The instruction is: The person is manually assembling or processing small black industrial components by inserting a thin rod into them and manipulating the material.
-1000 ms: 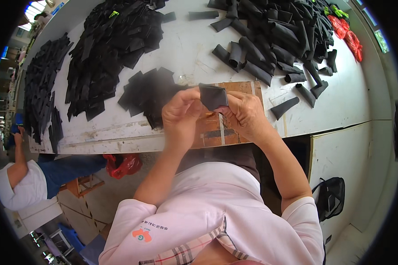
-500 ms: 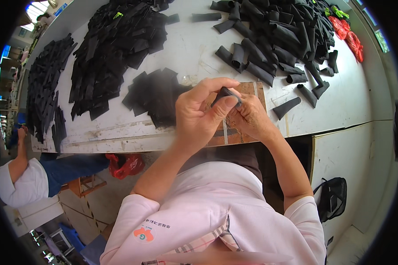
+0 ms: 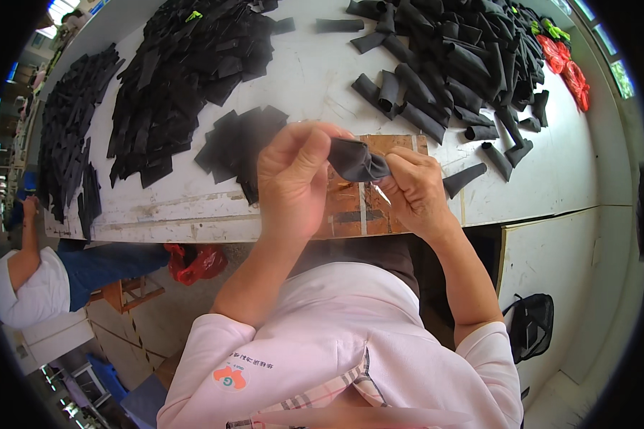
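Head view. A dark fabric piece (image 3: 358, 160) is held between both hands above the near edge of the white tabletop (image 3: 315, 86), over a brown wooden board (image 3: 358, 207). Its long axis runs left to right, from the left hand (image 3: 293, 179) to the right hand (image 3: 415, 189). Each hand pinches one end, fingers closed on the cloth. Flat black pieces (image 3: 240, 143) lie just left; rolled black pieces (image 3: 451, 64) crowd the far right corner.

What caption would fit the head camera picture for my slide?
Two hands, left hand and right hand, hold a dark fabric piece over a white table heaped with black pieces.
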